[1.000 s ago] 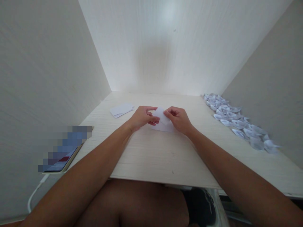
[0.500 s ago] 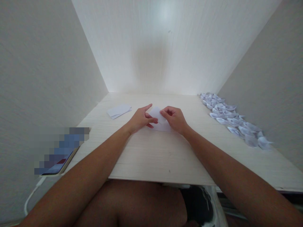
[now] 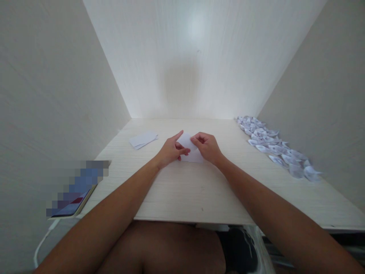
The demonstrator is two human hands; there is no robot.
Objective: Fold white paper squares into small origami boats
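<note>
Paper (image 3: 195, 155) between hands, right of slips (image 3: 143, 139). Right hand (image 3: 208, 147) — narrow pinch on paper's right side. Left hand (image 3: 169, 151) — half spread, thumb at paper; cannot tell if gripping.

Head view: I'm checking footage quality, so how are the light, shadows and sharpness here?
In the head view, glare brightens the upper back wall above a soft shadow; in the head view, the central paper has little contrast with the pale table; again in the head view, the paper pieces at right look slightly soft, and blocky pixels hide much of the phone.
</note>
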